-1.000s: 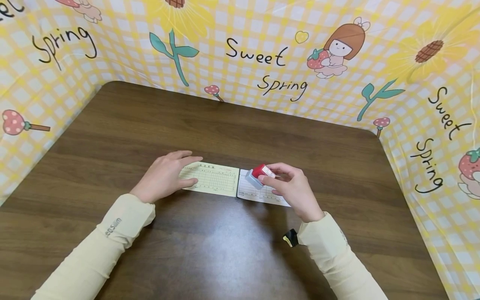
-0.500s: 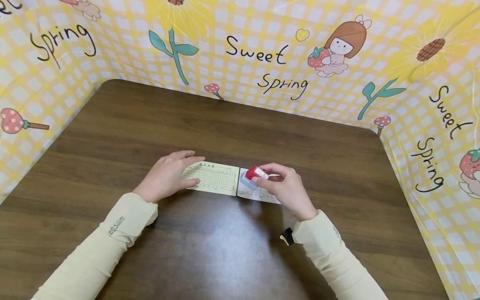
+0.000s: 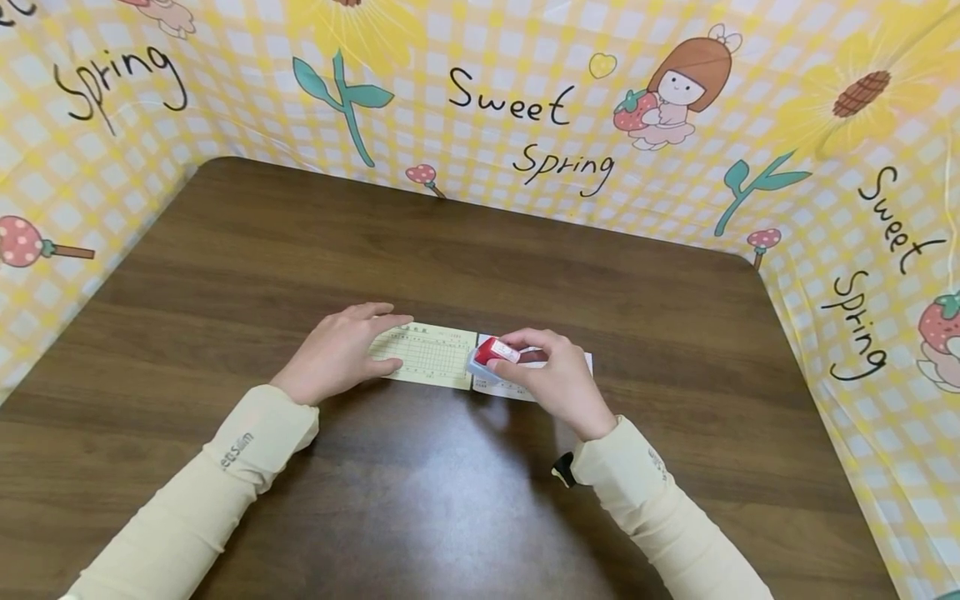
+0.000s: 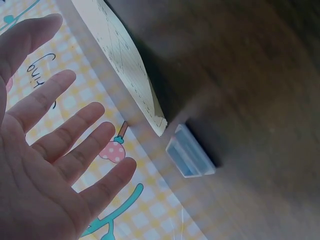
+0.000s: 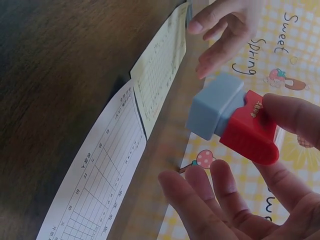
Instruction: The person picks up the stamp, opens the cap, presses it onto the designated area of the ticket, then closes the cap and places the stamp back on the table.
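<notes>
A form booklet lies open on the table, its yellow page [image 3: 435, 354] to the left and its white page [image 5: 95, 165] to the right. My right hand [image 3: 558, 375] pinches a red stamp [image 3: 497, 350] between thumb and fingers. The stamp's pale blue-grey base [image 5: 215, 105] points left, above the seam between the pages. My left hand [image 3: 337, 350], fingers spread, is over the left end of the yellow page. Beyond that end, in the left wrist view, a pale translucent cap [image 4: 189, 152] rests on the table; the left hand hides it in the head view.
The brown wooden table [image 3: 375, 500] reaches back to a yellow checked cloth [image 3: 420, 100] with printed flowers and words, hung along the back and both sides. A black band end [image 3: 563, 469] sticks out at the right cuff.
The right hand has carried the stamp left across the white page to the seam, uncovering the page's right end. The left hand has shifted very slightly right, with the fingers still spread.
</notes>
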